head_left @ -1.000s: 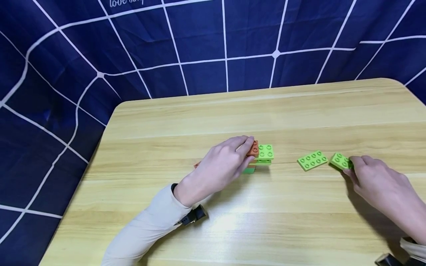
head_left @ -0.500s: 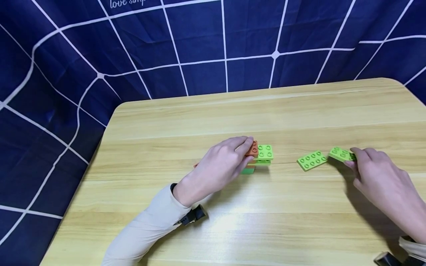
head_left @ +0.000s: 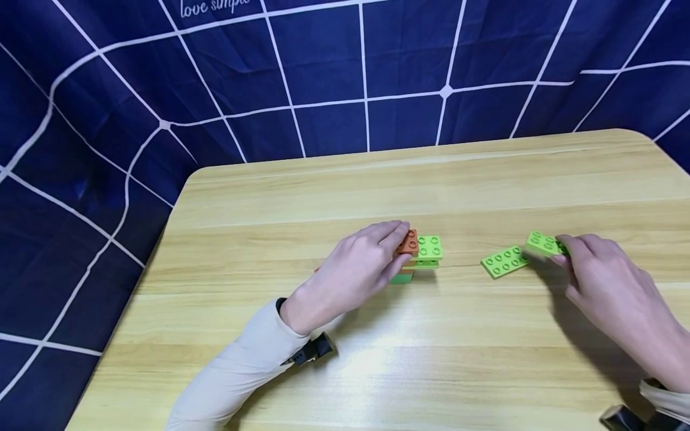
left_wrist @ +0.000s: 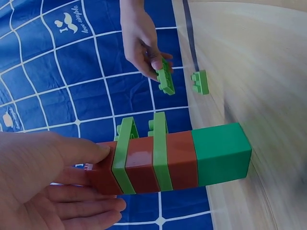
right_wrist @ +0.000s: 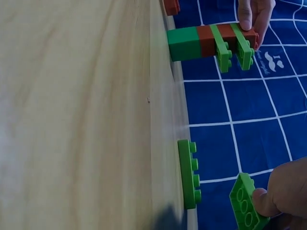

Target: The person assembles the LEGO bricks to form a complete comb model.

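A stacked tower of toy building bricks [left_wrist: 223,154] stands on the table, with a dark green block at its base and red-brown blocks alternating with light green plates above. The plates stick out to the right of the column. My left hand [head_left: 347,275] holds the top red-brown brick [head_left: 410,242] between thumb and fingers. To the right, my right hand [head_left: 620,290] pinches a light green studded plate [head_left: 541,243] by its right end, raised above the table and tilted. A second light green plate [head_left: 503,262] lies studs up just left of and below it.
Another red-brown brick [right_wrist: 171,6] sits on the table beyond the tower, mostly hidden behind my left hand in the head view. The wooden table [head_left: 409,359] backs onto a blue cloth [head_left: 323,66] with a white grid.
My right hand has lifted the light green plate off the table and moved it slightly left and away. My left hand has stayed at the tower.
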